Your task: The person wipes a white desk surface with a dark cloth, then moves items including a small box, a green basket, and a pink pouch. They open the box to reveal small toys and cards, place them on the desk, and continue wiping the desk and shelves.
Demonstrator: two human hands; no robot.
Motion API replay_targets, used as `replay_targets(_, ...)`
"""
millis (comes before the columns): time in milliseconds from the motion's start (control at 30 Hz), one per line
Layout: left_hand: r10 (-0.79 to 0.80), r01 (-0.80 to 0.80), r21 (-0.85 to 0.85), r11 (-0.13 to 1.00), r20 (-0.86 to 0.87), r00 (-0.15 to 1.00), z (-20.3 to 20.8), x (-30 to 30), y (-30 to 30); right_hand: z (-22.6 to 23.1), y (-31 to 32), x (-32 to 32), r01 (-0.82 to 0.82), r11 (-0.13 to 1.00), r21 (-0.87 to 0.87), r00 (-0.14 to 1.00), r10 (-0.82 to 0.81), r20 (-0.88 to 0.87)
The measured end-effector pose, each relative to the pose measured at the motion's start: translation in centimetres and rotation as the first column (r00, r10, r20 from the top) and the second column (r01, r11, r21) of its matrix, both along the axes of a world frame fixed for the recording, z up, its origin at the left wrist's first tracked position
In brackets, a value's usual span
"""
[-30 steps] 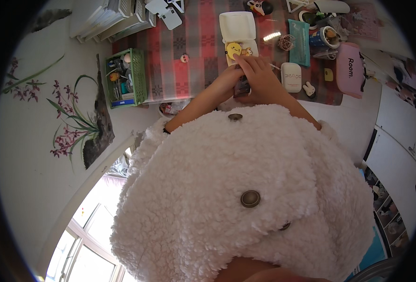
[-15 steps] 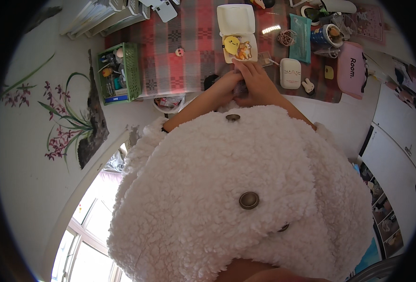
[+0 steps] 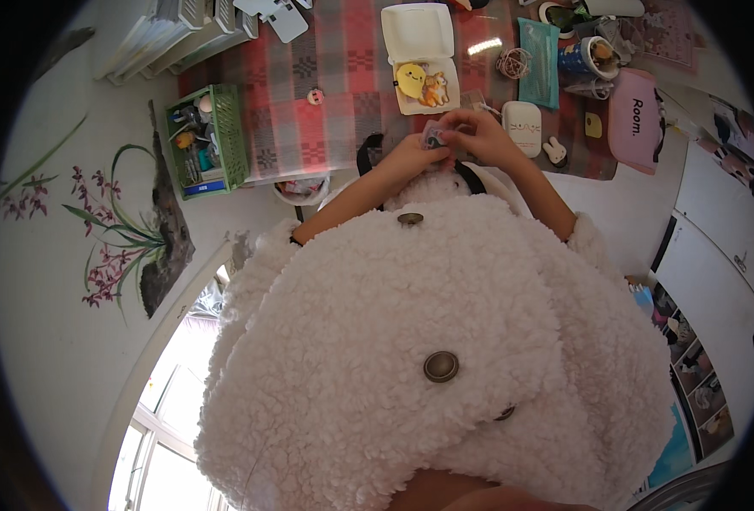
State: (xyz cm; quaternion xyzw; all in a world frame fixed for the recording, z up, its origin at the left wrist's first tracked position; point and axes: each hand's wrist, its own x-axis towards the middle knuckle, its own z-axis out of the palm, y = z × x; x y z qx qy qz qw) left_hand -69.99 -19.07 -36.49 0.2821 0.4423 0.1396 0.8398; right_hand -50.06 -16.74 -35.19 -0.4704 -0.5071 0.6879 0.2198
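Note:
My left hand point(image 3: 413, 156) and my right hand point(image 3: 486, 139) meet at the near edge of the table. Between their fingertips is a small clear plastic packet point(image 3: 433, 134) with something greyish in it; the contents are too small to name. Just beyond stands an open white clamshell box point(image 3: 417, 31). A yellow smiling figure point(image 3: 411, 81) and an orange-and-white animal figure point(image 3: 436, 89) lie in its near half. To the right of my right hand is a white rounded case point(image 3: 522, 128) with a simple animal face.
A green basket point(image 3: 231, 140) of small items stands at the left, and a small round-faced trinket point(image 3: 316, 96) lies on the plaid cloth point(image 3: 287, 119). Rightward are a teal pouch point(image 3: 538, 64), a wire ball point(image 3: 513, 63), a white bunny figure point(image 3: 554, 152), a blue cup point(image 3: 575, 58) and a pink bag point(image 3: 633, 128).
My hands were clasped together low over the table edge. Now they are apart at the palms, my right hand has moved rightward, and the plastic packet shows between the fingertips.

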Motion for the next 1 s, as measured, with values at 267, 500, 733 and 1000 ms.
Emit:
replay_targets(267, 0.512, 0.373, 0.629, 0.682, -0.775, 0.371, -11.6, -12.6, 4.9, -8.0, 8.4, 0.0, -0.046, 0.909, 0.413, 0.791, -0.219, 0.571)
replay_targets(500, 0.614, 0.221, 0.680, 0.700, -0.730, 0.302, -12.6, -13.5, 7.0, -9.8, 7.1, -1.8, -0.402, 0.616, 0.678, 0.668, -0.309, 0.677)
replay_targets(733, 0.567, 0.283, 0.613, 0.737, -0.790, 0.235, -12.2, -15.1, 8.4, -6.4, 3.0, -1.8, -0.179, 0.617, 0.766, 0.768, -0.399, 0.501)
replay_targets(1000, 0.475, 0.106, 0.717, 0.689, -0.557, 0.682, -6.7, -8.5, 9.2, -4.8, -4.0, -0.6, 0.011, 0.687, 0.726, 0.803, -0.439, 0.403)
